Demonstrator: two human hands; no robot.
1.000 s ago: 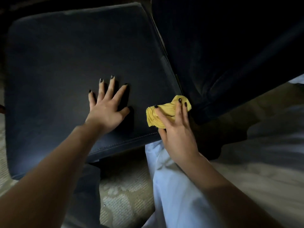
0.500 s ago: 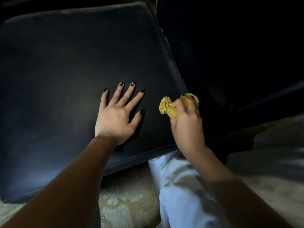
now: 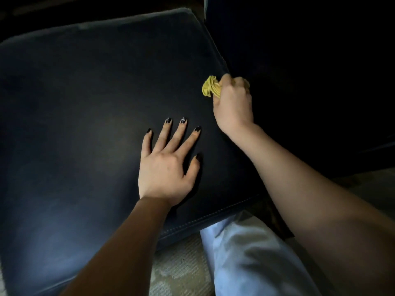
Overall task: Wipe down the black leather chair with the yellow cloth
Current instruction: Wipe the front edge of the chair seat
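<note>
The black leather chair's seat cushion (image 3: pixel 85 103) fills the left and middle of the view. Its dark side panel (image 3: pixel 299 71) rises on the right. My left hand (image 3: pixel 166 165) lies flat on the seat with fingers spread. My right hand (image 3: pixel 233 103) grips the bunched yellow cloth (image 3: pixel 210 88) at the seam where the seat meets the side panel. Most of the cloth is hidden inside the fist.
The seat's stitched front edge (image 3: pixel 213 216) runs across the lower middle. Below it lies a pale patterned carpet (image 3: pixel 181 268) and my leg in light blue trousers (image 3: pixel 245 259). The far side of the chair is in deep shadow.
My right hand has closed round the cloth and slid it further back along the seam beside the seat. My left hand has stayed flat on the cushion.
</note>
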